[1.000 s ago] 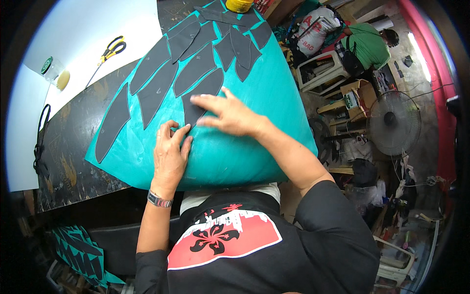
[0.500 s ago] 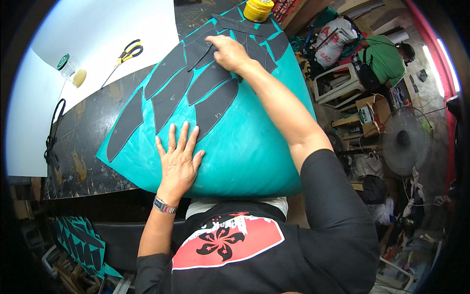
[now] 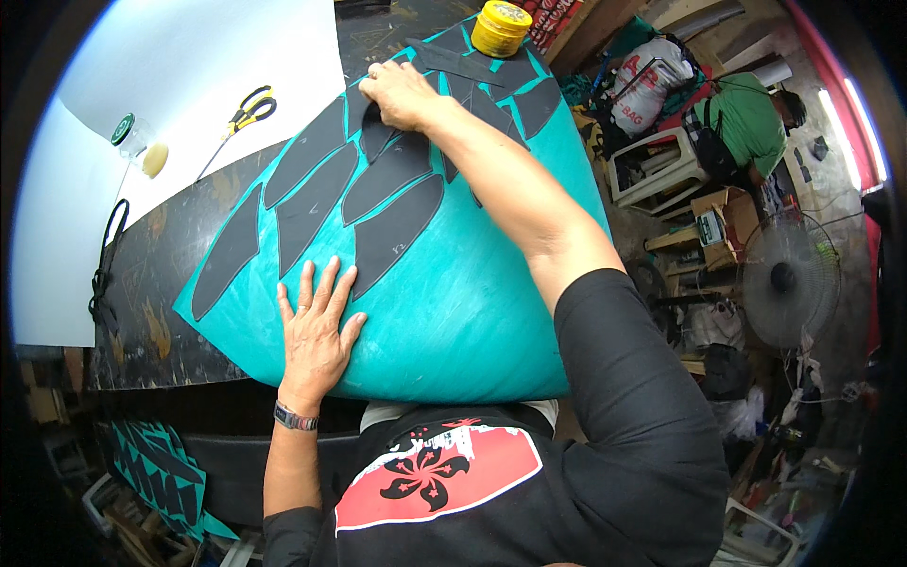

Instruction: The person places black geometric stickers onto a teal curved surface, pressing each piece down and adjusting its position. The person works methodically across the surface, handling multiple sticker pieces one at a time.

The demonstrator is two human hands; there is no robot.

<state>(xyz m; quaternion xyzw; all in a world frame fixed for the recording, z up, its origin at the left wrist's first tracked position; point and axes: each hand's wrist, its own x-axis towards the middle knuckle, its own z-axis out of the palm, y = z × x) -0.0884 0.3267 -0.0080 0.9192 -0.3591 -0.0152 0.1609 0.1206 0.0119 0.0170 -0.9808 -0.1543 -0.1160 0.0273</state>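
A glossy teal sheet point(image 3: 463, 302) hangs over the near table edge, with several dark grey leaf-shaped pieces point(image 3: 402, 236) laid on it in overlapping rows. My left hand point(image 3: 318, 335) rests flat on the sheet, fingers spread, its tips close to the lower ends of those pieces. Farther up, my right hand point(image 3: 402, 94) is closed in a pinch at the upper end of a dark leaf-shaped piece point(image 3: 375, 137), which looks lifted and curled beneath the fingers. The exact grip is partly hidden by the hand. A long dark strip point(image 3: 458, 63) lies just beyond it.
A yellow tub point(image 3: 501, 28) stands at the sheet's far corner. On white paper point(image 3: 208, 57) lie yellow-black scissors point(image 3: 250, 111) and a glass jar point(image 3: 142, 142) with a green lid. At right are a fan point(image 3: 789, 274), a white stool point(image 3: 657, 165) and a person in green point(image 3: 742, 123).
My right hand has gone from a pointing pose to a pinch, and the dark piece beneath it has curled up. The sheet and my left hand appear slightly farther left and lower.
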